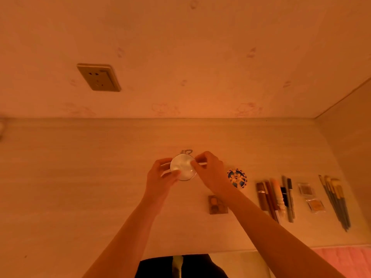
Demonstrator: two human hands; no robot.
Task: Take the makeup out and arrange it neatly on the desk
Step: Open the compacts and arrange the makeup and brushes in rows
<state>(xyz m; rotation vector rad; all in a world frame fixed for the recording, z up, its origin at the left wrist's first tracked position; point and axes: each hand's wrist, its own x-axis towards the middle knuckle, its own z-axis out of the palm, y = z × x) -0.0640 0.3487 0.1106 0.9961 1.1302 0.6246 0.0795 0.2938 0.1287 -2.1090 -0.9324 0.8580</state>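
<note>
A round white compact [183, 169] with a thin metal rim sits over the middle of the desk [80, 177]. My left hand [160, 177] grips its left edge with thumb and fingers. My right hand [210, 171] pinches its right edge. A small chain [186, 151] shows just behind it. To the right lie a round blue-patterned compact [237, 178], a small square palette [217, 204], a row of pencils and tubes [276, 199], two small eyeshadow pans [310, 197] and a bundle of brushes [336, 201].
A wall socket [98, 77] is on the wall behind the desk. A side panel [349, 137] closes the desk at the right. A dark bag [180, 266] sits at the near edge below my arms, with pink cloth [345, 259] at the lower right.
</note>
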